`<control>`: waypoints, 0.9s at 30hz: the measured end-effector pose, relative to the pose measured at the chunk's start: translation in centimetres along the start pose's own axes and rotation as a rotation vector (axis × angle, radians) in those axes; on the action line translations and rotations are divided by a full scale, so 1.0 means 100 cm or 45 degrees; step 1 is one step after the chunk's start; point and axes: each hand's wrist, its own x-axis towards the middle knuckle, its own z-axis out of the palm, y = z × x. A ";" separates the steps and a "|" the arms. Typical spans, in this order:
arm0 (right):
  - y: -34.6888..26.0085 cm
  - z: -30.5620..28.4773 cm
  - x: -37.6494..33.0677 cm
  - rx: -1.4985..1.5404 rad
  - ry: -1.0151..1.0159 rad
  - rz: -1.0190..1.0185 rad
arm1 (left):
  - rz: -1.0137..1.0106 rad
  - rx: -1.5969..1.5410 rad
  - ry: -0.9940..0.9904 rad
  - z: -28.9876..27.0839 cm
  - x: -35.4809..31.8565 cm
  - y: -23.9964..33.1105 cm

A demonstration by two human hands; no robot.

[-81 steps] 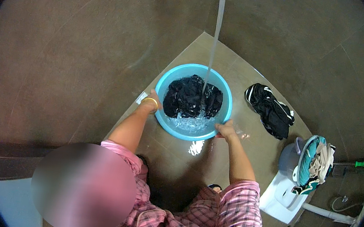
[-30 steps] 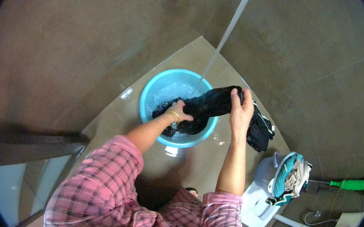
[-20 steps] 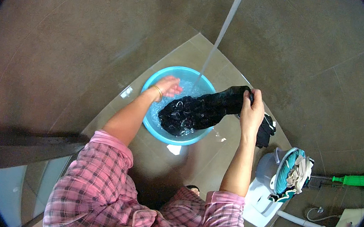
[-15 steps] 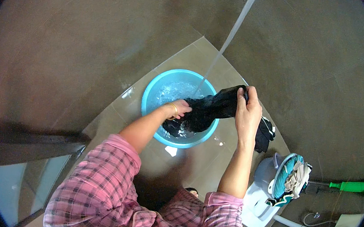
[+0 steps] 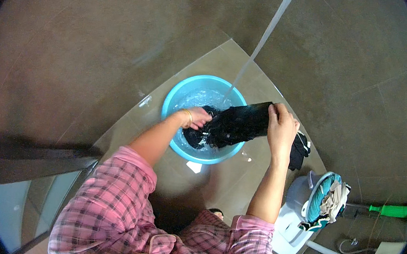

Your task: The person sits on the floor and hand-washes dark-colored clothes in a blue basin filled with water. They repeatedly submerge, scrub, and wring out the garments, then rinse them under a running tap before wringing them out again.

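Observation:
A wet black garment [image 5: 239,124] stretches between my two hands, partly under water in a light blue round basin [image 5: 168,104]. My right hand [image 5: 281,128] pinches its far right end, raised just past the basin's rim. Over the water, my left hand [image 5: 196,117] is closed on the garment's left part; a bracelet circles that wrist. A stream of water [image 5: 259,47] falls from above into the basin, beside the cloth, and the surface ripples. Which part of the garment lies underwater is hard to make out.
Another black cloth [image 5: 299,151] lies on the floor by the wall, right of my right hand. A grey bucket [image 5: 299,190] packed with clothes [image 5: 332,199] stands on a white toilet pan [image 5: 288,233]. A green-handled brush [image 5: 390,210] is farther right. Brown walls meet beyond the basin.
My right hand has shifted slightly right and down, and the black garment is spread wider and flatter. My left hand has moved a little up and stays over the water.

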 end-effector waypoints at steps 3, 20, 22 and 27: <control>-0.032 -0.009 0.011 0.851 -0.164 0.178 | 0.045 0.130 0.206 0.024 0.012 -0.016; 0.036 0.088 -0.005 0.031 -0.773 0.260 | 0.714 -0.661 0.681 -0.060 0.013 0.031; 0.044 0.139 -0.017 -0.087 -0.673 0.255 | 0.448 0.678 1.198 -0.051 0.022 0.024; 0.034 0.252 -0.073 -0.121 -0.434 -0.108 | 0.271 1.375 0.816 0.009 0.023 -0.025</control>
